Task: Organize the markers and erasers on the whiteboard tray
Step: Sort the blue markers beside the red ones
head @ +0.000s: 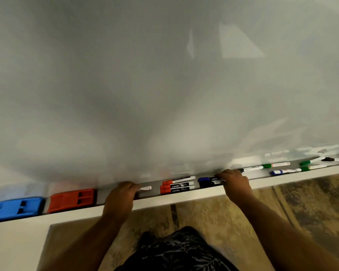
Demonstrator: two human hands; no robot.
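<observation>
left hand [120, 194] covers most of a marker [146, 188]; blue eraser [15, 209] clipped at left edge; far-right markers [319, 162] blurred.

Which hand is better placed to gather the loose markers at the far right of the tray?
Probably the right hand. It rests on the blue-capped markers, next to the scattered green-capped markers. The left hand sits nearer the red eraser, over a marker.

Erasers on the tray: two, one blue eraser [15, 209] and one red eraser [71, 200]. Red-capped markers [177, 186]: three, grouped. Blue-capped marker [207, 179]: one, with a black one beneath. Further markers lie at the right; blur prevents a firm count.
</observation>
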